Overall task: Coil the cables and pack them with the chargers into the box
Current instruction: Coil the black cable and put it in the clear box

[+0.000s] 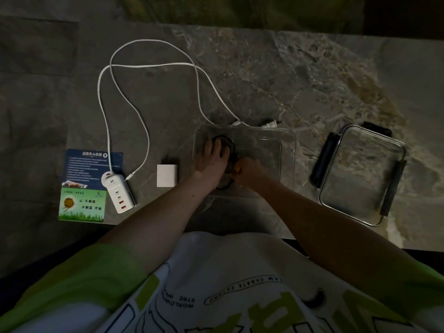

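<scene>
Left hand (pixel 212 162), right hand (pixel 248 173) on black cable (pixel 225 138) in box (pixel 287 150)

wht cable (pixel 153 65), blk cable (pixel 222 137), clear box (pixel 287 150)

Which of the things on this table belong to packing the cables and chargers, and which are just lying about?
Job: clear box, black cable in it, left hand and right hand on that cable, white cable, white multi-port charger, small white charger, box lid.
Lying about: printed card under the multi-port charger.
</scene>
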Tool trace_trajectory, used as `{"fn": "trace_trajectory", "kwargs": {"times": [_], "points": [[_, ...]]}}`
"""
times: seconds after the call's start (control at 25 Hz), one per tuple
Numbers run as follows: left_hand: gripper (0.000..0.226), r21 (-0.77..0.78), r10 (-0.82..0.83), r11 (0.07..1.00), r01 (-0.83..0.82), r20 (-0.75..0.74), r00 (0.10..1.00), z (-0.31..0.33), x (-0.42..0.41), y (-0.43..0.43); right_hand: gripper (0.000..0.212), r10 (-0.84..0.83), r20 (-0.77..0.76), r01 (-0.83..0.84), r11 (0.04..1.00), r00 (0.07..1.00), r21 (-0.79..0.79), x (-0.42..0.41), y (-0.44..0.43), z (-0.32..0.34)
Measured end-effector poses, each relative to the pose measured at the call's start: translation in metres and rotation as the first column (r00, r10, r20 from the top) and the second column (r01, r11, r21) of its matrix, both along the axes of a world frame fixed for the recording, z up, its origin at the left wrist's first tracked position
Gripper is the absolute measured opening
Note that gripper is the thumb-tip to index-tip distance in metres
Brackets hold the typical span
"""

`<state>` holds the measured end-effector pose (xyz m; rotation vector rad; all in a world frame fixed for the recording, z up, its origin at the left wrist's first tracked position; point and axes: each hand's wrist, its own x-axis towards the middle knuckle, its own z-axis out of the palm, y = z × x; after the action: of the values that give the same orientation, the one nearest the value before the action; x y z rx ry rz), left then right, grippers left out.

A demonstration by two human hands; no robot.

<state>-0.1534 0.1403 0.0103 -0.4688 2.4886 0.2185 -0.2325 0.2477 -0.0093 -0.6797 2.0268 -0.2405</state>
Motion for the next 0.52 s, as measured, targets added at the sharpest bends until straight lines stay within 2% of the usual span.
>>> {"fn": "trace_trajectory", "kwargs": {"times": [0.2,0.32,0.52], "points": [[0.062,0.017,0.012,1.0,-0.011,-0.055,0.998,-0.01,0.0,-0.001,0.025,-0.015,0.013,0.015,1.0,1.0,-0.01,0.004,0.006,-0.001],[0.058,-0.006,-0.008,1.0,0.008,-0.071,0.997,-0.011,0.001,0.0,0.017,-0.034,0.017,0.035,0.999,0.999,-0.038,-0.001,0.014,-0.002],[0.065,0.009,-0.027,1.0,0.028,-0.089,0.996,-0.008,-0.002,-0.006,0.014,-0.135,-0.033,0.128,0.98,0.99,-0.151,-0.013,0.024,0.01]]}}
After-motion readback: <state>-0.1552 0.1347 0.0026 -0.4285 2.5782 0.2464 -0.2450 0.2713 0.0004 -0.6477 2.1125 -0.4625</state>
